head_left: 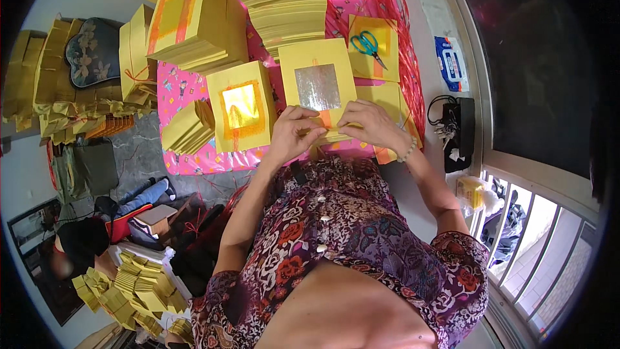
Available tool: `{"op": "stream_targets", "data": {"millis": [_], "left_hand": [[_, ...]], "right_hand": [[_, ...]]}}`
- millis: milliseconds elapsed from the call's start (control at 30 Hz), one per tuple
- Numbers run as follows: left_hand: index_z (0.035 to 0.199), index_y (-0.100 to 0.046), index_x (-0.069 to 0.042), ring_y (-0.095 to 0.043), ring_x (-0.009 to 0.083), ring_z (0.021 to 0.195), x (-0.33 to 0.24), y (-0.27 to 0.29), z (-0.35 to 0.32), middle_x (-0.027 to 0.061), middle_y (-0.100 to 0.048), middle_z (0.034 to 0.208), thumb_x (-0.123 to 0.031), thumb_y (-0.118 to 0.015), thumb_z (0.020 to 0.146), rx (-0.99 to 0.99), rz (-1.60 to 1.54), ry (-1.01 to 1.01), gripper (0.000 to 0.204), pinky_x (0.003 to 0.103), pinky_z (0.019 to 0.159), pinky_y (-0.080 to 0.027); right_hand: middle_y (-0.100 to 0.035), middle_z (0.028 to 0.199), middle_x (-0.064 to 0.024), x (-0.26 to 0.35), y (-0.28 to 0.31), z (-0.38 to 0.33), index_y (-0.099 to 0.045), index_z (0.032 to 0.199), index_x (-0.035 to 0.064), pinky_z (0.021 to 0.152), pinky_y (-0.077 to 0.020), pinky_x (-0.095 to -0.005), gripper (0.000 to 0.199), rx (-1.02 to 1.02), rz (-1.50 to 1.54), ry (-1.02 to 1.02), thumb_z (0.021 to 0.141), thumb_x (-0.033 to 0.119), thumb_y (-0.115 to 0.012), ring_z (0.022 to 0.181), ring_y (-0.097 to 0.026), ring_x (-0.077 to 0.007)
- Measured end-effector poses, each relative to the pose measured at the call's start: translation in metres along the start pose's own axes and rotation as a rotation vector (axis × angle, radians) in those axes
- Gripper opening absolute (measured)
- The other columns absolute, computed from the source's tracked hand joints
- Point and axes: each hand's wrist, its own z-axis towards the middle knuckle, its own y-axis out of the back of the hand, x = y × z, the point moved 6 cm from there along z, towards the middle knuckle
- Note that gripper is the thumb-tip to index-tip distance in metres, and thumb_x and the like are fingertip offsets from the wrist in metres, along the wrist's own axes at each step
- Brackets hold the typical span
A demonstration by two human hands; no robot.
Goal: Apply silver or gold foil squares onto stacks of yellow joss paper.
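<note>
Extending ahead of the hands, we see the pink-covered table [173, 85]; directly before them lies the yellow paper [318, 87] with its silver square. The left hand [294, 134] and right hand [376, 124] angle inward at its near edge, fingers bent in narrow pinches; we cannot tell what is gripped. Beyond the right, teal-handled scissors [374, 54].

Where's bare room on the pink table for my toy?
On the pink cloth at the left: one patch between the tall paper stack, the small leaning stack and the gold-square stack. A thin strip shows along the front edge. It's crowded around the left hand and right hand at the silver-square stack, and by the scissors and red strings.
</note>
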Motion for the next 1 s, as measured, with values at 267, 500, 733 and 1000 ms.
{"op": "stream_targets", "data": {"millis": [267, 500, 733, 1000], "left_hand": [[0.089, -0.078, -0.006, -0.059, 0.0252, 0.094, 0.004, -0.002, 0.003, 0.0076, -0.069, 0.099, -0.018, -0.08, 0.079, -0.017, -0.033, 0.044, 0.016, 0.036, 0.083, -0.049], [0.088, -0.078, -0.006, -0.06, 0.0258, 0.095, 0.005, -0.003, 0.004, 0.0078, -0.069, 0.099, -0.02, -0.08, 0.078, -0.011, -0.014, 0.065, 0.018, 0.036, 0.084, -0.05], [0.087, -0.078, -0.006, -0.061, 0.0259, 0.096, 0.006, -0.004, 0.003, 0.0079, -0.07, 0.099, -0.02, -0.08, 0.077, -0.008, -0.015, 0.076, 0.018, 0.037, 0.083, -0.051], [0.083, -0.076, -0.003, -0.063, 0.0273, 0.093, 0.002, 0.0, 0.005, 0.0086, -0.07, 0.094, -0.021, -0.08, 0.078, -0.026, 0.0, 0.056, 0.02, 0.037, 0.081, -0.052]], "right_hand": [[-0.058, 0.08, -0.0083, -0.006, 0.0, 0.003, -0.071, 0.084, 0.0064, 0.073, -0.0473, -0.0404, 0.017, 0.03, 0.08, -0.095, 0.086, 0.023, -0.07, 0.083, -0.061, -0.0277], [-0.063, 0.086, -0.009, -0.008, 0.0, 0.003, -0.072, 0.087, 0.0049, 0.071, -0.0484, -0.0384, 0.016, 0.052, 0.07, -0.103, 0.087, 0.021, -0.071, 0.082, -0.062, -0.0279], [-0.062, 0.086, -0.0088, -0.006, 0.0, 0.003, -0.071, 0.087, 0.0046, 0.072, -0.0486, -0.0383, 0.017, 0.058, 0.075, -0.123, 0.087, 0.021, -0.071, 0.083, -0.062, -0.0282], [-0.059, 0.08, -0.0085, 0.018, 0.004, 0.0, -0.064, 0.094, 0.0083, 0.074, -0.0499, -0.0418, 0.018, -0.145, -0.126, 0.044, 0.084, 0.022, -0.07, 0.082, -0.062, -0.029]]}}
